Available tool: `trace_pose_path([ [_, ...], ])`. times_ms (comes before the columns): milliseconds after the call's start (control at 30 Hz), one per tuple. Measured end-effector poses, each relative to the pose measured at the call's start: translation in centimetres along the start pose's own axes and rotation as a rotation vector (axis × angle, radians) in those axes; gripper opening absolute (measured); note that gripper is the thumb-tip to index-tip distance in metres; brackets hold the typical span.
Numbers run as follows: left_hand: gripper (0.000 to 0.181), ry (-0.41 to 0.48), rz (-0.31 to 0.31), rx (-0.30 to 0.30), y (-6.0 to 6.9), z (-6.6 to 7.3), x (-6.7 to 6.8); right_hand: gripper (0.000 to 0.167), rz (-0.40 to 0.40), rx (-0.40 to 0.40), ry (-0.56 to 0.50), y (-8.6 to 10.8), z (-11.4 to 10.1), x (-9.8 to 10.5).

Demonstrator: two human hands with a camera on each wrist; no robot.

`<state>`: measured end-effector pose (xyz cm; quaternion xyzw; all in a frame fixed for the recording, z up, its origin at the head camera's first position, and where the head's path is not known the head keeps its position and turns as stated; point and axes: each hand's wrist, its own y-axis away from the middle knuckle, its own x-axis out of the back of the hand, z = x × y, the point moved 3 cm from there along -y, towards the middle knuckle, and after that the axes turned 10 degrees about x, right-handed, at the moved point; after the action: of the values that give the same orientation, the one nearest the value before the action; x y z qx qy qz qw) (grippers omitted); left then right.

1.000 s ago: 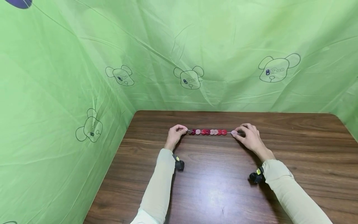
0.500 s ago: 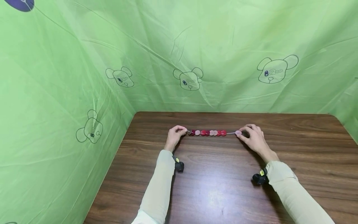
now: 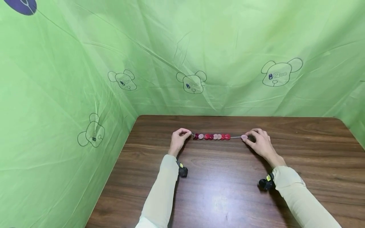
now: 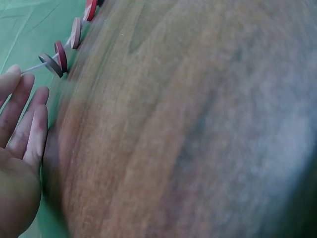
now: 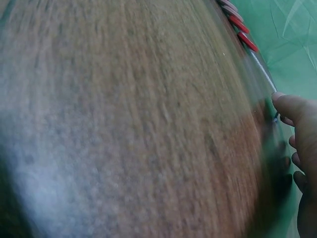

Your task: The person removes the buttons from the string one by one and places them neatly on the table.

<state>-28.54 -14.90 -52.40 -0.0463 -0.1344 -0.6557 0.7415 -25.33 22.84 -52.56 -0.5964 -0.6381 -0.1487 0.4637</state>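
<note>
A row of red, dark red and pink buttons [image 3: 211,136] is threaded on a thin, light string [image 3: 235,137] at the far side of the brown table. My left hand [image 3: 178,140] pinches the string's left end between thumb and finger, just beside a greyish button [image 4: 51,65] that shows in the left wrist view. At the other end, my right hand [image 3: 260,143] pinches a single pink button [image 3: 244,137], which stands apart from the row with bare string between. The right wrist view shows the right thumb [image 5: 292,105] at the string, hiding most of that button.
The wood-grain table [image 3: 216,177] ends at a back edge close behind the buttons. Green sheeting [image 3: 228,57] with bear-head drawings hangs behind and at the left. Each wrist carries a small black camera, one at the left wrist [image 3: 183,171] and one at the right [image 3: 266,183].
My right hand has moved to the right with the pink button, widening the stretch of bare string beside the row. The left hand has kept its pinch almost in place.
</note>
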Motion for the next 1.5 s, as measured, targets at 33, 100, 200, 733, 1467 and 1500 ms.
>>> trace_pose_path([
  [33,0.01,-0.02,0.004,-0.011,0.0,0.0,0.0,0.031,-0.002,-0.001,0.001,0.0,0.0,0.0],
  [100,0.01,-0.052,0.014,-0.028,0.1,0.0,0.1,0.031,-0.006,-0.002,0.001,0.0,0.0,-0.1],
  [200,0.008,-0.072,0.025,-0.037,0.1,-0.2,0.3,0.031,-0.007,0.0,-0.001,0.0,-0.2,-0.1],
  [733,0.008,-0.005,0.031,0.018,0.0,-0.6,0.2,0.03,0.012,0.004,0.003,0.2,0.2,0.2],
  [1467,0.011,0.061,0.017,0.07,0.0,-0.8,0.3,0.031,0.03,-0.007,0.02,0.8,1.0,0.9],
  [1500,0.012,0.068,0.013,0.07,0.0,-0.8,0.3,0.031,0.029,-0.009,0.02,0.8,1.0,1.0],
])
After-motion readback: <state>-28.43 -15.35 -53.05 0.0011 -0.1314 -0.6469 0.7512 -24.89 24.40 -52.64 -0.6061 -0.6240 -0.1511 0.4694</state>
